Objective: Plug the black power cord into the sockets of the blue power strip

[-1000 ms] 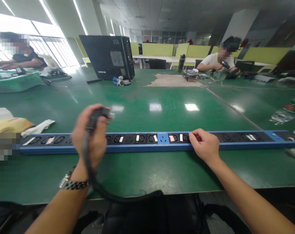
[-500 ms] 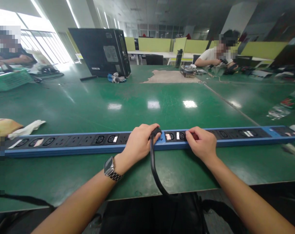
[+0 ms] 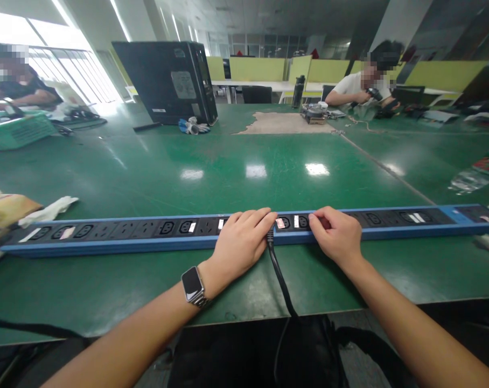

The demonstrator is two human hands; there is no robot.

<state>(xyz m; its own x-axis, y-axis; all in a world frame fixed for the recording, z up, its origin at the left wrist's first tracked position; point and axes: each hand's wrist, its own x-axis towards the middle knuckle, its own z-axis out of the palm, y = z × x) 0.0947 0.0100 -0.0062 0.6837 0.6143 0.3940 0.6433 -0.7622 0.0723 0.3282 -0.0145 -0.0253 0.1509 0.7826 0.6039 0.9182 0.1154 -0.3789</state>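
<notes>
A long blue power strip [image 3: 119,246] with black sockets lies across the green table. My left hand [image 3: 244,234], with a watch [image 3: 194,285] on the wrist, is closed over the plug of a black cable [image 3: 281,277] at the strip's middle. The plug is mostly hidden under the fingers, and the cable drops over the table's front edge. To the right, my right hand [image 3: 335,231] rests on the strip beside a socket, its thumb and fingers curled together. Whether anything is between those fingertips is hidden.
Farther back on the green table [image 3: 212,161] stand a black computer case [image 3: 163,81], gloves [image 3: 193,126] and a dark bottle [image 3: 298,91]. A green basket [image 3: 20,131] is at left, a plastic bottle [image 3: 470,182] at right. Two people sit beyond.
My left hand has turned flatter over the plug, its fingers now covering it. The cable's upper part has shifted right. My right hand has stayed nearly in place.
</notes>
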